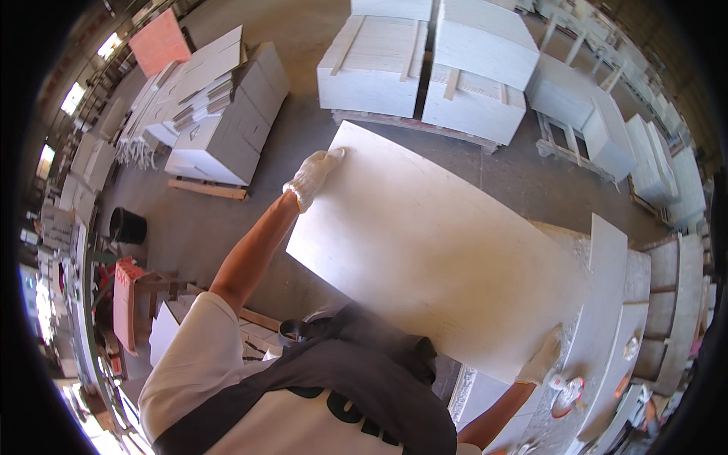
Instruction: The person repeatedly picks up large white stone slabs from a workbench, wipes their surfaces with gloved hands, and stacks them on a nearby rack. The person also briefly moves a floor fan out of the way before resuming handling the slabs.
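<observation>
Head view shows our two gloved hands on one big white slab. Our left hand [315, 173] grips its left short end, and our right hand [542, 356] grips its right short end, close to the near corner (the fingers underneath are hidden). The white slab [432, 250] lies between them, in front of our chest. Its long side slants from far left down to near right, so our right hand is nearer to us and our left reaches farther out. The right end hangs over or rests on the speckled bench [535, 413]; we cannot tell if they touch. Just beside that end is a long pale board [607, 280]. Farther out, big white stacks [485, 42] sit on wooden pallets [462, 136], and a black bucket [128, 226] stands off to the left.
</observation>
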Tool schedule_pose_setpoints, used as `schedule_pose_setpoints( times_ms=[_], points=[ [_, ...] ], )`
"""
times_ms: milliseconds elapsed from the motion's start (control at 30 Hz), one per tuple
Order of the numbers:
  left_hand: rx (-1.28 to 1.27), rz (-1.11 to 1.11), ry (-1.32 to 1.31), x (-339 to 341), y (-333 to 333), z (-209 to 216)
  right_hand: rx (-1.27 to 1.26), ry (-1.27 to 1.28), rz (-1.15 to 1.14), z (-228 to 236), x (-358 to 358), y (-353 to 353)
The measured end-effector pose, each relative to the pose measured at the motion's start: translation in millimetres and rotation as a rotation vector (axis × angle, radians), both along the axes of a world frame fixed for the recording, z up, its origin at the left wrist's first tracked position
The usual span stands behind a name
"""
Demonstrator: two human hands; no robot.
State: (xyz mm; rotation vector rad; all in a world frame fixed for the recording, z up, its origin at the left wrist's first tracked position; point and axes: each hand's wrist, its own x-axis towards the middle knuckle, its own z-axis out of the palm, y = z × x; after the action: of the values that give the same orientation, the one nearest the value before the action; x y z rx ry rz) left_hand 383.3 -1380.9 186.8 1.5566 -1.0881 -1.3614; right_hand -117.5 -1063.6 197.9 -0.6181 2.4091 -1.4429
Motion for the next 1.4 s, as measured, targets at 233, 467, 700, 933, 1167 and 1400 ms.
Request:
schedule_pose_setpoints(
  times_ms=[233,467,700,933,1167,1400],
  points=[
    [0.001,0.320,0.020,75,-1,-21,0.010,-0.049,0.387,9,-11,-177],
    [0.017,0.496,0.131,143,19,-33,-0.118,-0.168,0.655,28,48,-296],
    [0.022,0.582,0.155,217,20,-41,-0.050,-0.030,0.651,44,128,-376],
    [0.054,0.645,0.260,265,20,-56,-0.021,0.089,0.729,52,169,-429],
    [0.090,0.698,0.351,294,21,-75,0.000,0.059,0.750,33,189,-461],
    [0.125,0.678,0.323,316,18,-95,0.037,0.003,0.741,13,199,-463]
  ],
)
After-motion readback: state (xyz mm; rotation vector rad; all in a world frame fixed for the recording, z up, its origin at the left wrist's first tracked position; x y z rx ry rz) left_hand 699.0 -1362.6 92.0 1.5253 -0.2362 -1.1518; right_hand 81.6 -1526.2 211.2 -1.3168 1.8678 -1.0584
